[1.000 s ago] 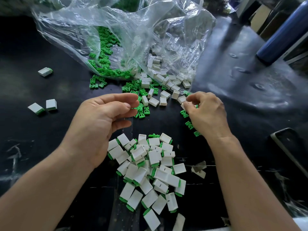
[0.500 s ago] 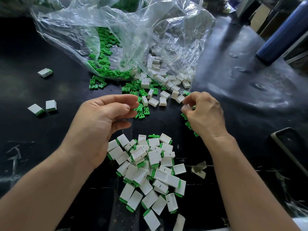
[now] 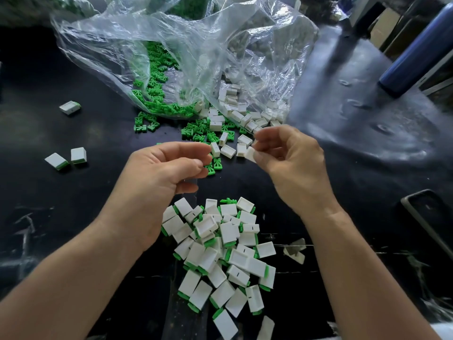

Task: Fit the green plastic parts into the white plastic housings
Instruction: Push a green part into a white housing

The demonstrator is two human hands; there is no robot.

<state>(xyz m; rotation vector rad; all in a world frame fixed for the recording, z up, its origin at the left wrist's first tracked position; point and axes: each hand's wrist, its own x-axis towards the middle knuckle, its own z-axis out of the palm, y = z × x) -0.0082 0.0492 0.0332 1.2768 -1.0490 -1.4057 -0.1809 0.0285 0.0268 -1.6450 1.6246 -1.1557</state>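
My right hand (image 3: 294,165) pinches a white housing (image 3: 250,153) between thumb and fingertips, just above the table. My left hand (image 3: 157,175) hovers to its left with fingers loosely curled, and I see nothing in it. Loose green parts (image 3: 197,131) and empty white housings (image 3: 228,150) lie scattered beyond both hands. A couple of green parts (image 3: 213,166) lie right by my left fingertips. A heap of white housings with green parts fitted (image 3: 220,256) lies between my forearms.
A crumpled clear plastic bag (image 3: 186,55) at the back spills green parts and white housings. Three fitted pieces lie apart at the left (image 3: 69,107) (image 3: 56,161) (image 3: 78,155). A blue cylinder (image 3: 416,52) stands far right, and a dark flat device (image 3: 429,217) lies at the right edge.
My right hand has lifted from the green parts on the table and moved left toward my left hand, now pinching a white housing. My left hand has stayed in place.
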